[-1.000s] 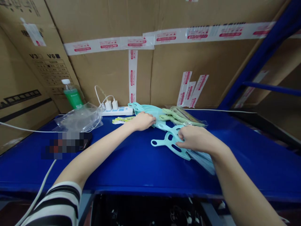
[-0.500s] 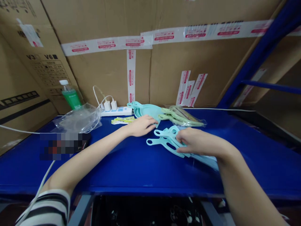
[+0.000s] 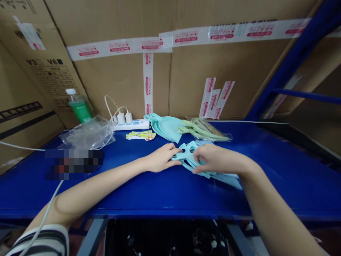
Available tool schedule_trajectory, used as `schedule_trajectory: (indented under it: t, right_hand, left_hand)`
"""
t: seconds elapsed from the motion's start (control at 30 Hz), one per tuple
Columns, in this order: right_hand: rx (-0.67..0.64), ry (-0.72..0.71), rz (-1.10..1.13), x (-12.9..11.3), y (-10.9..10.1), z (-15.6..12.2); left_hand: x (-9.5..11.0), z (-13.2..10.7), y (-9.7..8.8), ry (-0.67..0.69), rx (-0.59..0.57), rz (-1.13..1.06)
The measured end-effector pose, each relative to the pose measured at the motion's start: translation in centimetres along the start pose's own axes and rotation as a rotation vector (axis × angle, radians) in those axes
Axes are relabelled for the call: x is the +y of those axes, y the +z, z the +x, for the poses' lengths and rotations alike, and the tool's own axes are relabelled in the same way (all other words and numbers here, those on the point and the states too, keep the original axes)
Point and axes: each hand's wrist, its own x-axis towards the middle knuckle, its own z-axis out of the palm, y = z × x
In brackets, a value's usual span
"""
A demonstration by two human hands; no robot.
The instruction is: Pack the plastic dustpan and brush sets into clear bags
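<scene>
Several light-blue hand brushes (image 3: 188, 164) lie bunched together on the blue table, their pale bristles (image 3: 230, 180) pointing right. My right hand (image 3: 213, 158) is closed over them where the handles widen. At the handle ends, my left hand (image 3: 163, 158) has its thumb and fingers closed around the tips. Behind my left hand rests a stack of light-blue dustpans (image 3: 170, 127). Farther right, green-handled brushes (image 3: 199, 129) lie in a clear plastic bag. My palms hide part of the brushes.
A white power strip (image 3: 135, 124) with plugged-in chargers stands along the back, with yellow labels (image 3: 140, 135) before it. To the left are a crumpled clear bag (image 3: 90, 133), a green bottle (image 3: 80, 108) and a cable. Taped cardboard (image 3: 119, 81) rises behind the blue table (image 3: 160, 199).
My left hand has moved from beside the dustpans toward me onto the brush handle ends. The brush handles, spread apart before, now sit closer together. My right hand has shifted slightly left.
</scene>
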Motion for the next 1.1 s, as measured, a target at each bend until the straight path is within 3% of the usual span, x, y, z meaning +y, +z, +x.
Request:
schedule_trajectory:
  t: [0.13,0.23,0.3,0.43,0.6,0.9,1.1]
  right_hand:
    - [0.146,0.087,0.131,1.4,-0.9,-0.1]
    - [0.359,0.246,0.111,4.4,-1.0,0.5]
    - [0.438,0.278,0.023,6.8,-0.6,1.2]
    - [0.397,0.252,-0.126,9.8,0.6,2.8]
    - [0.344,0.283,-0.149,9.5,0.9,3.3]
    - [0.276,0.154,-0.222,8.7,-0.1,3.0]
    - [0.245,0.083,-0.262,8.4,-2.1,2.7]
  left_hand:
    - [0.2,0.1,0.7,0.009,0.004,0.065]
    - [0.9,0.0,0.4,-0.014,-0.018,0.104]
    - [1.6,0.1,0.1,-0.077,-0.032,0.144]
    - [3.5,1.2,-0.3,-0.192,-0.065,0.293]
    - [5.6,3.2,0.0,-0.27,-0.185,0.453]
    - [4.1,3.3,0.9,-0.108,-0.182,0.531]
    - [4.1,3.7,1.5,-0.013,-0.157,0.517]
